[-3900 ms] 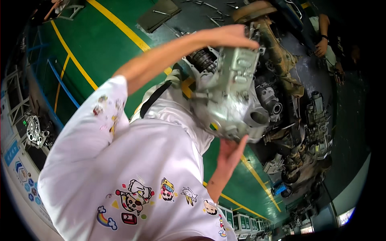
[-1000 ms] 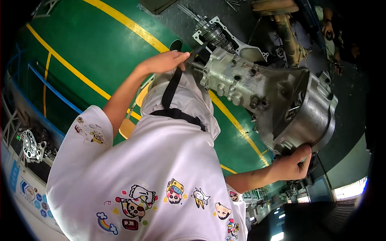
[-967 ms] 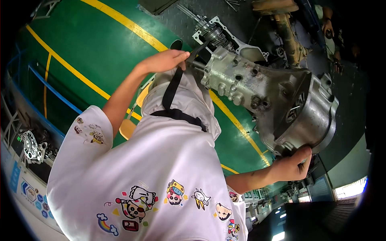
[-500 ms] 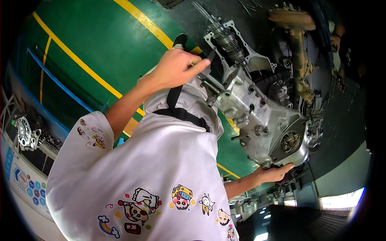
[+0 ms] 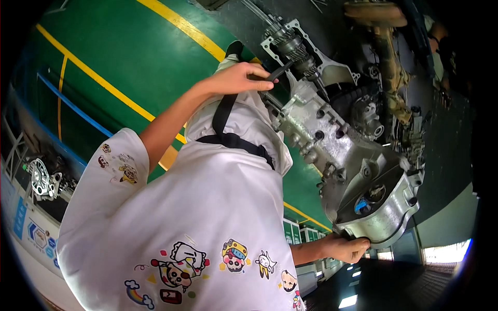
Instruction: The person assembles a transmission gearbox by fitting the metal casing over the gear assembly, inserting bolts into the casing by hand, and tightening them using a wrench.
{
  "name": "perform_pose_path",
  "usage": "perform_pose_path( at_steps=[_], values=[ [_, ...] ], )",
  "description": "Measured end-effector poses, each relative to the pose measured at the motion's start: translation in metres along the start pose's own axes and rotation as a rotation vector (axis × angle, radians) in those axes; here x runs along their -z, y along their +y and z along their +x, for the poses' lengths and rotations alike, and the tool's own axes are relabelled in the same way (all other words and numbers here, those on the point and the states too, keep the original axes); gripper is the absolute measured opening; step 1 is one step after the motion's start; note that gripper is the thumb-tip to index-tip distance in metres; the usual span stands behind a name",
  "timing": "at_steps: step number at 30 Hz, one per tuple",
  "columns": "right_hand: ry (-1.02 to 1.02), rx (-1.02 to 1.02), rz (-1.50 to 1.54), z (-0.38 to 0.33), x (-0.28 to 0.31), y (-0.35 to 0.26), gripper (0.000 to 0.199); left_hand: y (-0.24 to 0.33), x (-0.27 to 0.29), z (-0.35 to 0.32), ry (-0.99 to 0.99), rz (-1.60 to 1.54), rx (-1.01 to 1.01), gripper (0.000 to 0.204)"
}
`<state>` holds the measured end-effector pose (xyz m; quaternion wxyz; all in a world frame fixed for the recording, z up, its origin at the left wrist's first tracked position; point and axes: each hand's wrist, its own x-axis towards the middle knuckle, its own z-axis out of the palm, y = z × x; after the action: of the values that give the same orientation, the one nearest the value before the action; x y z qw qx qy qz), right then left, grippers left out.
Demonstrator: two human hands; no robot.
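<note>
A large silver metal gearbox housing [image 5: 332, 132] lies tilted in front of me on the right, its wide bell end nearest. My right hand [image 5: 346, 249] has its fingers closed on the lower rim of that bell end. At the housing's far end, my left hand [image 5: 241, 79] grips a dark, flat bar-like tool [image 5: 281, 71], whose exact kind I cannot make out. Just beyond it, a gear shaft [image 5: 293, 49] with several gears sits in the open half-casing [image 5: 337, 72]. Inside the bell opening, a blue spot [image 5: 363, 206] shows.
Rusty axle parts [image 5: 391, 78] and a smaller metal casting [image 5: 367, 115] lie on the dark bench [image 5: 441, 150] to the right. Another person's hand [image 5: 445, 98] is at the far right. The green floor [image 5: 129, 57] has yellow lines. More metal parts [image 5: 44, 179] stand at the left.
The housing's bell end has shifted down and toward me, showing more of its side wall. My right hand moved down with it. My left hand shifted slightly, and the dark tool shows more clearly.
</note>
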<state>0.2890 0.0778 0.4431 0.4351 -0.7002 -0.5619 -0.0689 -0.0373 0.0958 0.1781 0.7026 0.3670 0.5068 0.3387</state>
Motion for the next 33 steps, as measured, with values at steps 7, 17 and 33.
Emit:
perform_pose_path(
  at_steps=[7, 17, 33],
  values=[
    [0.033, -0.101, -0.096, -0.003, -0.012, -0.020, 0.046, -0.013, -0.012, 0.010, -0.101, -0.493, 0.109, 0.036],
    [-0.002, -0.348, 0.079, -0.010, -0.033, 0.009, 0.047, 0.001, 0.014, 0.007, 0.090, -0.350, -0.032, 0.038],
    [-0.189, -0.901, 0.394, -0.042, -0.171, 0.041, 0.051, 0.054, 0.111, 0.162, 0.201, 0.831, -0.171, 0.052]
  ],
)
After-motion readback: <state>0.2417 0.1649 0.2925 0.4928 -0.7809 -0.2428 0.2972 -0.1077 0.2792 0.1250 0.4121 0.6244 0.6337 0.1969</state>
